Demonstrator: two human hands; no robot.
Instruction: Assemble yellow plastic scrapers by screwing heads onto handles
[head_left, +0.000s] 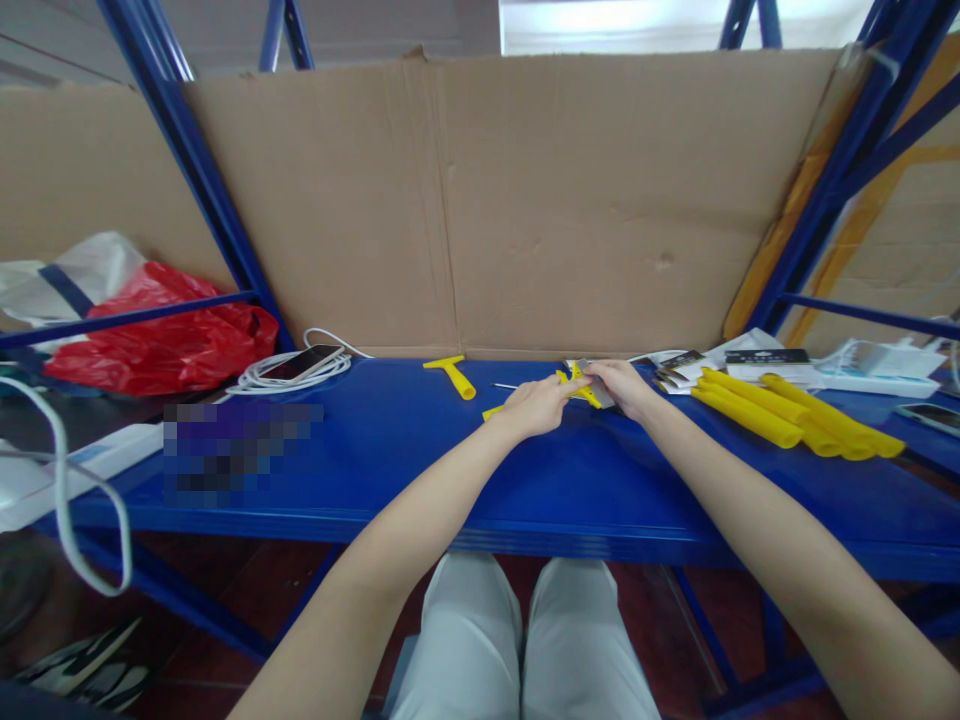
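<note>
- what's in the left hand [541,402]?
- a yellow tool [587,388], seemingly, its fingers closed round it.
- and the right hand [621,388]?
- gripping the tool's greyish end.

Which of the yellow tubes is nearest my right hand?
The leftmost yellow tube, on the near side of the group; the other tubes start farther from your right hand.

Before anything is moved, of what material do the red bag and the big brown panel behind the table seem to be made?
Red bag: probably thin plastic film, glossy; it shows crinkles and bright highlights.
Brown panel: corrugated cardboard, most likely, matt; it has a vertical crease and a worn top edge.
</note>
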